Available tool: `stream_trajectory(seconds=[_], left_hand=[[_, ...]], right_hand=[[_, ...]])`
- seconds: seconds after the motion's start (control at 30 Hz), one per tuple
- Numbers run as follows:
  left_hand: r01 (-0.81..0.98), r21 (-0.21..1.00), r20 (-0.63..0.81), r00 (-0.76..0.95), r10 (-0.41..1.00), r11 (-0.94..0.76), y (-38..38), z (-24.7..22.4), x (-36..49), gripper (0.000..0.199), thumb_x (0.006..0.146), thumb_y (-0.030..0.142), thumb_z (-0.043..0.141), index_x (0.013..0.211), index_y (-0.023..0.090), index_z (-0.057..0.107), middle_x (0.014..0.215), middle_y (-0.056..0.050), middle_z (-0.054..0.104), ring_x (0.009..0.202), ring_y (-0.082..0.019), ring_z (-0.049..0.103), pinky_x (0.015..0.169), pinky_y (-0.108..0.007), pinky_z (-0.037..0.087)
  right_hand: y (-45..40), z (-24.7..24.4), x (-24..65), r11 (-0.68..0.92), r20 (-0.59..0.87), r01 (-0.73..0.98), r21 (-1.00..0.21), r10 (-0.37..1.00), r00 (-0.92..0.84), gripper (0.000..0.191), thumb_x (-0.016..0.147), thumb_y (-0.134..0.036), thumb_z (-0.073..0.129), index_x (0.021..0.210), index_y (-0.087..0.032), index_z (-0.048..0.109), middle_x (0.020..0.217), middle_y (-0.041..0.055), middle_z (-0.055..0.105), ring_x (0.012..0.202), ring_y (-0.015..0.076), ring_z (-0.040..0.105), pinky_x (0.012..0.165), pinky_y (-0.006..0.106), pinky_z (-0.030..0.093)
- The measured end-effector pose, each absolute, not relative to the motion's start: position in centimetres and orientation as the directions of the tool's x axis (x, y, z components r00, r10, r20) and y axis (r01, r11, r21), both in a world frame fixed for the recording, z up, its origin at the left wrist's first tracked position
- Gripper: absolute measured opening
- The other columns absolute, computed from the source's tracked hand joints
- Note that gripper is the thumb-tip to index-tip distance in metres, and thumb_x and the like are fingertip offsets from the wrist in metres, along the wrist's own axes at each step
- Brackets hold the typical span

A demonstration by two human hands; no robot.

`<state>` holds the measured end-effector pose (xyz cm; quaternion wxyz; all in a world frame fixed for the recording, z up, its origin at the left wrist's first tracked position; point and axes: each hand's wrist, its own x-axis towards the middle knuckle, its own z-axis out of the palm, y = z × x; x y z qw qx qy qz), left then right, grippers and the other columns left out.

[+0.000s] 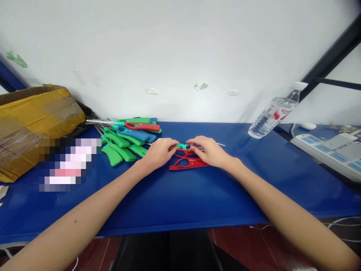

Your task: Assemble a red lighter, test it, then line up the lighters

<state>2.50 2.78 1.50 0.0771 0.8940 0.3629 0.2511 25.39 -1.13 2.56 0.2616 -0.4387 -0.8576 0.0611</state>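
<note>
Red plastic lighter shell [188, 163] lies unassembled on the blue counter [180, 203], left hand [159, 152] and right hand [207, 150] both closed, pinching a small teal piece [182, 146] above it; assembled green and blue long-nosed lighters [124, 139] heap to the left.

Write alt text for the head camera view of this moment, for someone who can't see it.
The left hand and right hand meet over a small teal plastic part on a red plastic lighter casing, on a blue table. A pile of green and blue long-nozzle lighters lies left, beside a taped cardboard box; a water bottle and power strip sit right.
</note>
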Motion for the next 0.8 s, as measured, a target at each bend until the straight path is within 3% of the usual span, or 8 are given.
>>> stream_trajectory(seconds=[0.47, 0.8], left_hand=[[0.608, 0.319, 0.407, 0.605, 0.684, -0.727, 2.58, 1.39, 2.47, 0.028, 0.096, 0.021, 0.05, 0.116, 0.021, 0.069, 0.109, -0.005, 0.075, 0.093, -0.022, 0.069, 0.083, -0.032, 0.052], [0.626, 0.3, 0.399, 0.603, 0.691, -0.72, 2.69, 1.3, 2.43, 0.027, 0.096, 0.022, 0.051, 0.114, 0.02, 0.07, 0.107, -0.005, 0.075, 0.094, -0.023, 0.069, 0.084, -0.033, 0.052]], right_hand=[[-1.14, 2.98, 25.03, 0.517, 0.387, 0.689, -0.509, 0.852, -0.353, 0.026, 0.094, -0.02, 0.053, 0.109, -0.021, 0.074, 0.11, 0.0074, 0.076, 0.098, 0.0229, 0.071, 0.087, 0.037, 0.055], [-1.12, 3.36, 25.13, 0.454, 0.337, 0.615, -0.645, 0.891, -0.304, 0.029, 0.094, -0.022, 0.05, 0.107, -0.019, 0.075, 0.109, 0.0077, 0.076, 0.1, 0.0239, 0.07, 0.09, 0.039, 0.055]])
